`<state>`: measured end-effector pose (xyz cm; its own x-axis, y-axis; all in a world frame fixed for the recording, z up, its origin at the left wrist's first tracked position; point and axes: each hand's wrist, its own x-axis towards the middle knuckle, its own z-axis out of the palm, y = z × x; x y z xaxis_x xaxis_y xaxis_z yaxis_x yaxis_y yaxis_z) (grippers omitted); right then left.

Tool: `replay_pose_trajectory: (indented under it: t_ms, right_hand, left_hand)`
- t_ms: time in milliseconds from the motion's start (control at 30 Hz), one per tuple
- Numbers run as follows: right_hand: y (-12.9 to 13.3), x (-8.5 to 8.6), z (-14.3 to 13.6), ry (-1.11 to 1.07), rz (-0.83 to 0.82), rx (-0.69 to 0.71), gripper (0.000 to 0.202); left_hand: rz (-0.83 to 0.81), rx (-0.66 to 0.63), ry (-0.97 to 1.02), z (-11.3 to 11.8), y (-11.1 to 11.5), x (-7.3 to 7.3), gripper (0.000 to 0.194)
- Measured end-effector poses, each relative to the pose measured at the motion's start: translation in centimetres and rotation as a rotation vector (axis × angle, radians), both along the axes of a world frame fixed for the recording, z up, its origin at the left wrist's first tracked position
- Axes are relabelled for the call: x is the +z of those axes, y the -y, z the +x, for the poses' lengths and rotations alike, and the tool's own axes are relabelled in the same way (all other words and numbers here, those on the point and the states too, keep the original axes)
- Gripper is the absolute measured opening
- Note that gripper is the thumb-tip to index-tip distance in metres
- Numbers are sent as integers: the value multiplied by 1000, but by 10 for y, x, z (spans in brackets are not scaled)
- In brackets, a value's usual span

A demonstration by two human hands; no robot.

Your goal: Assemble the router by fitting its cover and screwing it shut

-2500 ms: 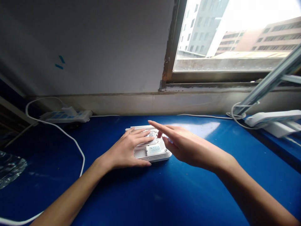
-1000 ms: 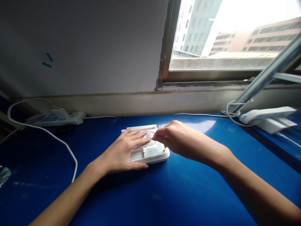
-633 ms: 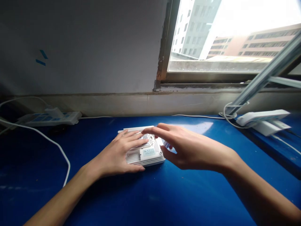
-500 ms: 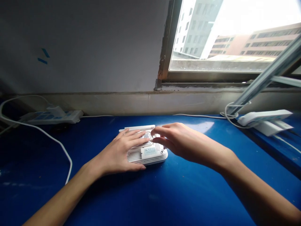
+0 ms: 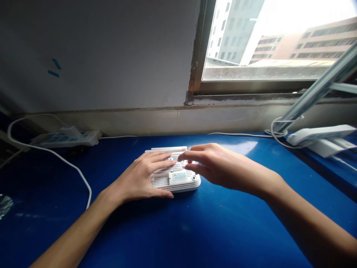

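Note:
A white router lies underside up on the blue table, its vent holes, printed label and folded antennas showing. My left hand holds it from the left, fingers laid over its top and thumb along its front edge. Over the router's right half, my right hand is bent down, index fingertip at the surface near the middle label. A small gap shows between that index finger and the thumb; I see nothing held there. The left fingers cover part of the underside.
White power strips stand at the left and right, with plugs in them. A white cable loops across the left side. A slanted metal bar rises at the right, wrapped in cord. Behind are a wall and a window.
My view has shifted slightly. The left fingers and the right fingertips have moved a little on the router, which stays in place.

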<state>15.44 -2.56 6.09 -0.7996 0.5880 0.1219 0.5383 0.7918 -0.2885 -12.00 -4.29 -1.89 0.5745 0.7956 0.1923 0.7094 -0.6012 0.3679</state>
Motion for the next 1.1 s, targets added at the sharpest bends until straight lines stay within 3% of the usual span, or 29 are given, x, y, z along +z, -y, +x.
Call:
replay_pose_trajectory:
  t_ms: [100,133,267,367,500,533,667,733,900,1100]
  right_hand:
    - [0,0,1,-27,0,56,56]
    - [1,0,1,-23,-4,60,58]
    - [2,3,-5,22,3,10,21]
    - [2,4,-7,15,-1,31,25]
    - [4,5,-4,-1,-4,84,60]
    - [5,5,-3,5,-1,82,60]
    - [4,2,-6,33,38,14,29]
    - [3,0,-6,31,44,4,28]
    - [3,3,-3,34,1,76,61]
    - [2,4,-9,31,10,24,24]
  left_hand:
    - [-12,-3,10,1,0,-2,86]
    - [-18,-2,9,1,0,-3,86]
    - [-41,5,-1,2,0,-5,87]
    - [-56,9,1,2,1,-4,86]
    - [-64,20,5,2,2,-3,86]
    - [-64,19,4,2,2,-2,86]
    - [-54,8,2,2,3,-2,87]
    - [-51,7,-5,2,3,-2,87]
    - [-36,-5,10,2,2,-2,85]
    - [-49,-17,17,1,1,-5,86]
